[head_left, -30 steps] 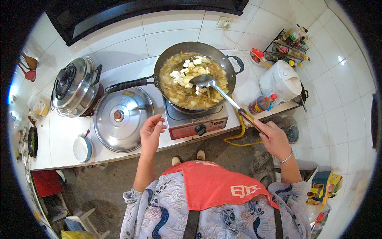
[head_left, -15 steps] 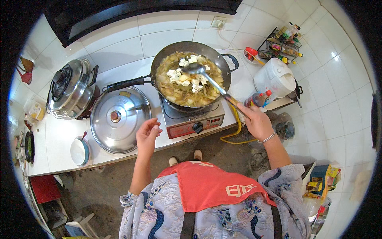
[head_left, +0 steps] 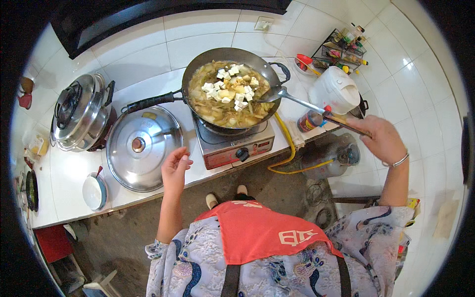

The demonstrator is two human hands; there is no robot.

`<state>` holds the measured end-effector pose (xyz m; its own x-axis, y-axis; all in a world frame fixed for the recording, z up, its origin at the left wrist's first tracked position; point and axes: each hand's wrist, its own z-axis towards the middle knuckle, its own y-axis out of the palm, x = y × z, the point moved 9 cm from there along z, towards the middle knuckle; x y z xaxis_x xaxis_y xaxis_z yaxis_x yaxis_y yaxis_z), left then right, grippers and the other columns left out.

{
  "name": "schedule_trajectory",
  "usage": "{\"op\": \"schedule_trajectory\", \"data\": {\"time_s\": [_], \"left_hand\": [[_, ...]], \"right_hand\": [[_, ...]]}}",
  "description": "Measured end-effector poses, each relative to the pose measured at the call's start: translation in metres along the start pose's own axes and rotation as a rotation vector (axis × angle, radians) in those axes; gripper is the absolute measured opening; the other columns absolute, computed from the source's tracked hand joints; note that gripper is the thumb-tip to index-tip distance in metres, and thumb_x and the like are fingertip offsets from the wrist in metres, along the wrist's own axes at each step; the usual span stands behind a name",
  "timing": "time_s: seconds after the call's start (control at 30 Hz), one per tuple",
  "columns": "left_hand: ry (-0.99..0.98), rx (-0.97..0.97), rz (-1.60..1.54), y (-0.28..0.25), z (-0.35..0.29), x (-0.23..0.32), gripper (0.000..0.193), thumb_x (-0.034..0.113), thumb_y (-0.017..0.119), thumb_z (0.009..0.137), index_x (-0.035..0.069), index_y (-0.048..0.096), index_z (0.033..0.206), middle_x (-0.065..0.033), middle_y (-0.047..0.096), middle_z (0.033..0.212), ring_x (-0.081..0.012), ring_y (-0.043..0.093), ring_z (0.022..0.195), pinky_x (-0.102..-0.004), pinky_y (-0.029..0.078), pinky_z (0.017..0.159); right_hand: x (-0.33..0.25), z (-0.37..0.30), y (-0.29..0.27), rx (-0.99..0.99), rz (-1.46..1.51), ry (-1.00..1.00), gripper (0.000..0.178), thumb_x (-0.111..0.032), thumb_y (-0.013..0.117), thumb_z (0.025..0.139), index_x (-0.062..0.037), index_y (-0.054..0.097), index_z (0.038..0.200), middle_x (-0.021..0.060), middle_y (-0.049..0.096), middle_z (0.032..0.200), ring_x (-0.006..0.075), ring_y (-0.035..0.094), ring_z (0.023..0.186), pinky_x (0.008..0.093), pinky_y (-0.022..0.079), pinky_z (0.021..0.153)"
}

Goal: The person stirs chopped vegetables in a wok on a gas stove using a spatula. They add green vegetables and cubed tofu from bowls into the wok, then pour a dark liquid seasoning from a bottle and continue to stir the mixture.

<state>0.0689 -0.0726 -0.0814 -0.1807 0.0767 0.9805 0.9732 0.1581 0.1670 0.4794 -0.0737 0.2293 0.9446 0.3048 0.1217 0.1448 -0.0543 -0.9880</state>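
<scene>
My right hand [head_left: 382, 141] grips the wooden handle of a metal wok spatula [head_left: 306, 103], whose head dips into the right side of a dark wok [head_left: 267, 67]. In the wok is a brothy stew [head_left: 203, 106] of pale, soft pieces, with white tofu cubes [head_left: 237, 94] heaped in the middle. The wok sits on a gas stove [head_left: 232, 153] with a red front and black knob. My left hand [head_left: 175, 168] hovers empty by the counter's front edge, its fingers loosely bent and apart, nearest to a large steel lid [head_left: 144, 158].
A lidded steel pot [head_left: 81, 119] and a small bowl [head_left: 93, 192] stand at left. To the right are a white appliance [head_left: 336, 91], a dark sauce bottle [head_left: 310, 121] and a bottle rack [head_left: 339, 52]. A yellow hose [head_left: 284, 138] runs to a gas cylinder [head_left: 326, 161] below.
My right hand has swung outward to the right, drawing the spatula head from over the tofu to the wok's right side. My left hand stays nearly where it was, still empty.
</scene>
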Motion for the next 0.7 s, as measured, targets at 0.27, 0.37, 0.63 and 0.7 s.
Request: {"op": "schedule_trajectory", "data": {"time_s": [0.27,0.37,0.63,0.7], "left_hand": [[0.095,0.118,0.024,-0.003,-0.001,0.030,0.028,0.009,0.055,0.091,0.001,0.056,0.119,-0.0073,0.062,0.101,-0.0112,0.060,0.078,-0.0223,0.048,0.066],[0.096,0.185,0.028,-0.011,-0.005,0.031,0.029,0.008,0.054,0.092,0.001,0.054,0.120,-0.0079,0.061,0.103,-0.0106,0.059,0.079,-0.0210,0.048,0.067],[0.084,0.318,0.179,-0.014,-0.032,-0.005,0.029,0.010,0.056,0.091,0.001,0.055,0.119,-0.0060,0.062,0.100,-0.0113,0.061,0.079,-0.0224,0.048,0.064],[0.083,0.305,0.201,0.005,-0.031,-0.005,0.030,0.009,0.056,0.090,0.001,0.056,0.118,-0.0059,0.062,0.100,-0.0116,0.061,0.078,-0.0226,0.048,0.063]], "right_hand": [[-0.010,0.067,0.026,-0.238,-0.210,-0.011,0.048,-0.001,0.056,0.070,-0.0202,0.066,0.113,0.0157,0.063,0.087,0.0322,0.061,0.083,0.0420,0.049,0.074],[0.011,0.083,0.012,-0.161,-0.168,-0.136,0.043,-0.003,0.058,0.070,-0.0161,0.067,0.110,0.0167,0.065,0.091,0.0341,0.061,0.083,0.0413,0.050,0.075],[0.083,0.063,0.052,-0.340,0.754,0.073,0.053,-0.011,0.060,0.082,-0.0125,0.049,0.134,0.0003,0.058,0.072,0.0046,0.047,0.050,0.0214,0.042,0.044],[0.092,0.064,0.091,-0.309,0.943,0.081,0.054,-0.011,0.058,0.085,-0.0110,0.045,0.137,-0.0003,0.059,0.072,0.0032,0.046,0.047,0.0193,0.039,0.041]]}}
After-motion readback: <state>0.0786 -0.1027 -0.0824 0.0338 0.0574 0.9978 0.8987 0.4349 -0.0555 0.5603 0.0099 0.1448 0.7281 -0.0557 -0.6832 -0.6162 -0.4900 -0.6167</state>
